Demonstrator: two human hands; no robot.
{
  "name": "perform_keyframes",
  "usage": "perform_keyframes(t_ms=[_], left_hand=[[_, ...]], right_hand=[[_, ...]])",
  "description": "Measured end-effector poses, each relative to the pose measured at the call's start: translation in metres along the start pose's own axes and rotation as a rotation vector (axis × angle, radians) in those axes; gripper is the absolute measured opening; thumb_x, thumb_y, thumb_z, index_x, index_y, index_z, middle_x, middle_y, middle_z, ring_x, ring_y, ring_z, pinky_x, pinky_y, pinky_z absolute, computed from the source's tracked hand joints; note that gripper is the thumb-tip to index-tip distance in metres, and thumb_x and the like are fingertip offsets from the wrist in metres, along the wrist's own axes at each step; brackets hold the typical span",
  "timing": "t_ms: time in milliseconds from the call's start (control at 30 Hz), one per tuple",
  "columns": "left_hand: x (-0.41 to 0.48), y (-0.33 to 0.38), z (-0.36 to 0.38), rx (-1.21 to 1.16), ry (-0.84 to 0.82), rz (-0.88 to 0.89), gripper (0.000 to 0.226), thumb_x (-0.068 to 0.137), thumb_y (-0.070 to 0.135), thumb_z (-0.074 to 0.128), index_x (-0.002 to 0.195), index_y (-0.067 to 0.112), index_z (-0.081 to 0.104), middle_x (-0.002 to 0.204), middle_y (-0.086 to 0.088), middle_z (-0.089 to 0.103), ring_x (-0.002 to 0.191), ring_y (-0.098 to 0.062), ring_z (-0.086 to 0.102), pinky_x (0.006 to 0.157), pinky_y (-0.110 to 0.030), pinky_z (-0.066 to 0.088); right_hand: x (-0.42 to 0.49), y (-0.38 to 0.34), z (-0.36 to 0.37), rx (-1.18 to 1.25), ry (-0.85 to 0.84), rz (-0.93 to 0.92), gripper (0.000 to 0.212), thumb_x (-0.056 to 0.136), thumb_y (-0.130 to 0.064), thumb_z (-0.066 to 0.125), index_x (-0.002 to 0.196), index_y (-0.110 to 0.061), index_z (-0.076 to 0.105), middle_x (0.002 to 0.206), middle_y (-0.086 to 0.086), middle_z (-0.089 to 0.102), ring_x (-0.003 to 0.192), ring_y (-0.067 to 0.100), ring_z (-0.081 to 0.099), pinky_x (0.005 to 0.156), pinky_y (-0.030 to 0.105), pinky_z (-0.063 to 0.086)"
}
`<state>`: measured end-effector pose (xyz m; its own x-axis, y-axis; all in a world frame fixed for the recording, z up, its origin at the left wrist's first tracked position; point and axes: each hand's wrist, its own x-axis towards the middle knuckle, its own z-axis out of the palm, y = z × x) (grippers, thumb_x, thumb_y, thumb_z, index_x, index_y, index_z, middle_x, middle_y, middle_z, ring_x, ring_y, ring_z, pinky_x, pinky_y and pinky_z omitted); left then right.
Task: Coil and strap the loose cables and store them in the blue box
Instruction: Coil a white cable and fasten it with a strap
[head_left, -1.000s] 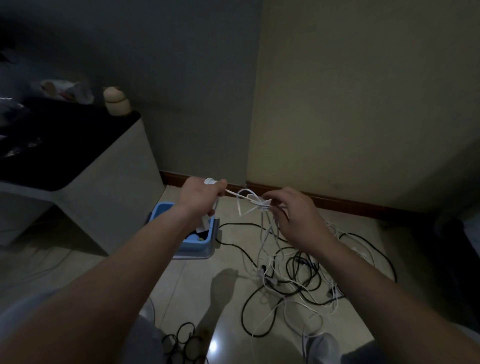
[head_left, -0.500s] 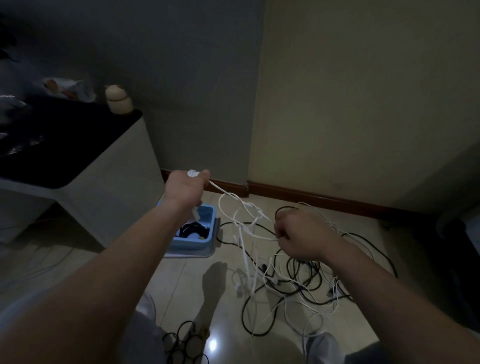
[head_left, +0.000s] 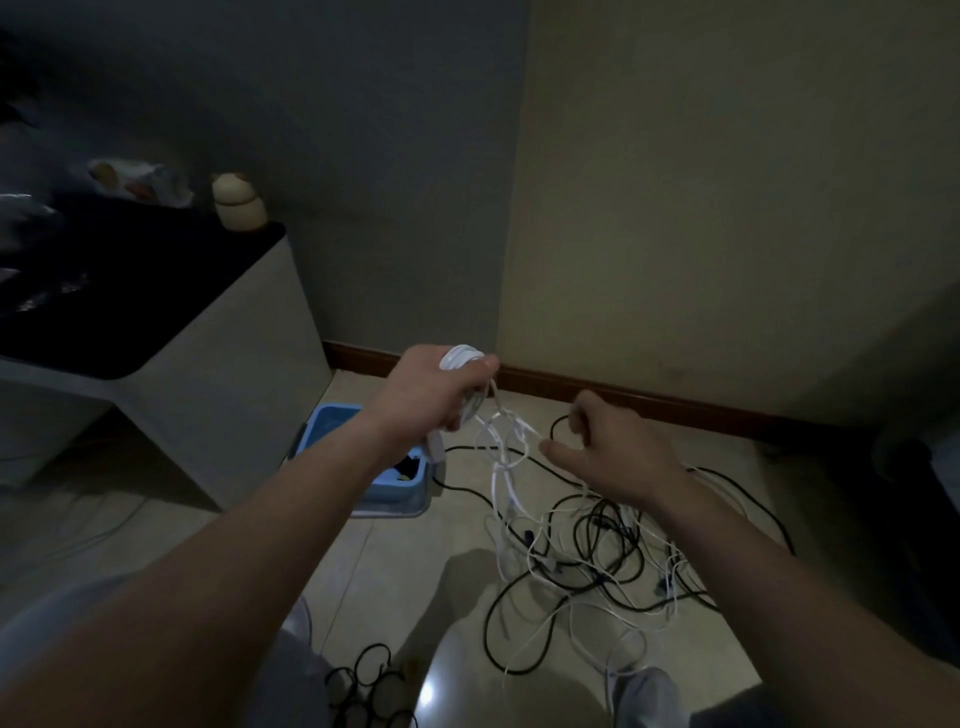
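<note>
My left hand (head_left: 434, 389) grips several loops of a white cable (head_left: 501, 452), held above the floor. The cable's loose length hangs down in a knot between my hands and trails into a tangle of black and white cables (head_left: 597, 556) on the tiles. My right hand (head_left: 608, 449) is just right of the hanging strand, thumb and forefinger spread apart and holding nothing. The blue box (head_left: 332, 421) sits on the floor under my left forearm, with a dark coil partly visible inside.
A white cabinet with a black top (head_left: 156, 332) stands at the left, beside the box. A small pile of black straps or cords (head_left: 363, 686) lies on the floor between my knees. Walls with a brown skirting board (head_left: 649, 400) close the corner.
My left hand has moved right and now shows more white loops in its grip. My right hand has let go of the strand it pinched and has opened, slightly further forward.
</note>
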<state>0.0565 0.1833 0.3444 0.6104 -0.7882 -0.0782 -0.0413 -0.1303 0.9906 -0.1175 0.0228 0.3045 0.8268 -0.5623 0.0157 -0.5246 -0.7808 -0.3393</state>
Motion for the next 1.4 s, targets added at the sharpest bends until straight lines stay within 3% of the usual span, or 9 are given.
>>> perform_keyframes(t_ms=[100,233,333,500,667,767,900,1033,1400], left_hand=[[-0.002,0.005,0.005,-0.071,-0.072,0.005,0.033,0.093,0.030,0.070,0.064,0.021,0.054,0.051,0.005,0.037,0.044,-0.010,0.029,0.045,-0.024,0.030],[-0.003,0.009,0.007,-0.172,-0.149,0.000,0.032,0.096,0.027,0.064,0.069,0.019,0.049,0.051,0.007,0.032,0.043,-0.009,0.026,0.045,-0.023,0.032],[-0.003,0.009,0.003,-0.208,-0.189,0.005,0.030,0.095,0.029,0.064,0.070,0.018,0.051,0.051,0.007,0.032,0.043,-0.009,0.027,0.045,-0.022,0.036],[-0.004,0.011,-0.007,-0.126,-0.194,-0.081,0.037,0.077,0.048,0.073,0.073,0.017,0.054,0.050,0.006,0.033,0.042,-0.009,0.030,0.045,-0.024,0.037],[-0.006,0.009,-0.010,0.034,-0.255,-0.154,0.043,0.080,0.052,0.076,0.075,0.012,0.059,0.050,0.002,0.034,0.043,-0.012,0.030,0.045,-0.024,0.036],[-0.006,0.009,-0.008,0.074,-0.292,-0.227,0.046,0.099,0.046,0.054,0.061,0.020,0.062,0.046,0.003,0.032,0.039,-0.012,0.028,0.045,-0.023,0.035],[-0.011,0.010,-0.009,0.200,-0.408,-0.309,0.051,0.102,0.046,0.048,0.061,0.020,0.064,0.054,-0.008,0.036,0.045,-0.016,0.032,0.045,-0.025,0.036],[-0.016,0.013,-0.001,0.234,-0.397,-0.367,0.050,0.101,0.046,0.047,0.062,0.018,0.058,0.047,0.002,0.030,0.040,-0.013,0.026,0.044,-0.025,0.030],[-0.013,-0.006,0.017,0.203,-0.283,-0.443,0.049,0.105,0.043,0.042,0.078,0.007,0.064,0.046,0.001,0.039,0.037,-0.013,0.037,0.046,-0.024,0.037]], right_hand=[[-0.001,-0.013,0.004,0.143,0.056,-0.107,0.058,0.081,-0.064,0.062,0.131,-0.040,0.047,0.117,-0.006,0.048,0.109,0.012,0.048,0.086,0.034,0.045],[0.000,-0.018,0.005,0.376,-0.109,-0.156,0.057,0.090,-0.045,0.067,0.143,-0.039,0.047,0.135,-0.004,0.045,0.129,0.015,0.042,0.106,0.036,0.038],[0.002,-0.019,0.008,0.505,-0.176,-0.185,0.033,0.091,-0.025,0.070,0.123,-0.028,0.065,0.105,-0.004,0.067,0.095,0.012,0.065,0.086,0.039,0.053],[0.006,-0.016,0.013,0.668,-0.102,-0.038,0.013,0.086,-0.014,0.075,0.089,-0.022,0.065,0.063,-0.011,0.060,0.064,0.013,0.063,0.068,0.042,0.055],[0.009,-0.013,0.010,0.807,0.027,-0.022,0.012,0.085,-0.017,0.077,0.088,-0.020,0.066,0.057,-0.014,0.055,0.052,0.004,0.053,0.053,0.022,0.046],[0.009,-0.015,0.006,0.725,0.053,-0.065,0.009,0.092,-0.021,0.069,0.084,-0.024,0.068,0.062,-0.010,0.058,0.059,0.009,0.055,0.059,0.035,0.051],[0.007,-0.015,0.005,0.520,0.136,-0.038,0.006,0.095,-0.026,0.065,0.096,-0.027,0.071,0.101,-0.003,0.056,0.090,0.014,0.063,0.083,0.037,0.052],[0.004,-0.019,0.000,0.275,0.233,-0.057,0.017,0.095,-0.033,0.064,0.104,-0.025,0.076,0.100,-0.007,0.060,0.089,0.011,0.060,0.078,0.036,0.051],[0.000,-0.036,-0.006,1.038,0.074,0.061,0.014,0.096,-0.012,0.065,0.090,-0.019,0.075,0.071,0.000,0.069,0.061,0.019,0.070,0.055,0.028,0.055]])
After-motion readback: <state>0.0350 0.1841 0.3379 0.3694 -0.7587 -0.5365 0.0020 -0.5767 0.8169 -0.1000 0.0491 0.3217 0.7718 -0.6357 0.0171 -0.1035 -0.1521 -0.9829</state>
